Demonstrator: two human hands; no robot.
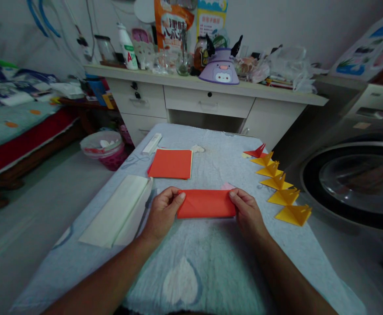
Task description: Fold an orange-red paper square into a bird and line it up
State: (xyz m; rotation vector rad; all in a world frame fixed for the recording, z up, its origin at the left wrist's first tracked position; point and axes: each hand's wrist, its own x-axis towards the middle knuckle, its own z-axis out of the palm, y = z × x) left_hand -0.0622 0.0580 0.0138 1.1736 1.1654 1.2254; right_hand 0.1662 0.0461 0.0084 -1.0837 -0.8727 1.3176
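Note:
An orange-red sheet of origami paper (206, 204), folded into a wide rectangle, is stretched between my two hands above the cloth-covered table. My left hand (165, 208) pinches its left end, thumb on top. At the opposite end, my right hand (246, 209) grips the upper right corner between thumb and fingers. Just beyond lies a stack of square paper (170, 164) with an orange-red sheet on top. Along the right side runs a row of several folded yellow paper birds (283, 196), with a red paper bird (256, 151) at its far end.
Left of my hands lies a pale folded packet (116, 212), and a white box (152, 144) sits farther back. A white desk (207, 99) crowded with jars and bags stands behind the table. A washing machine (371, 116) is at right, a pink bin (113, 159) at left.

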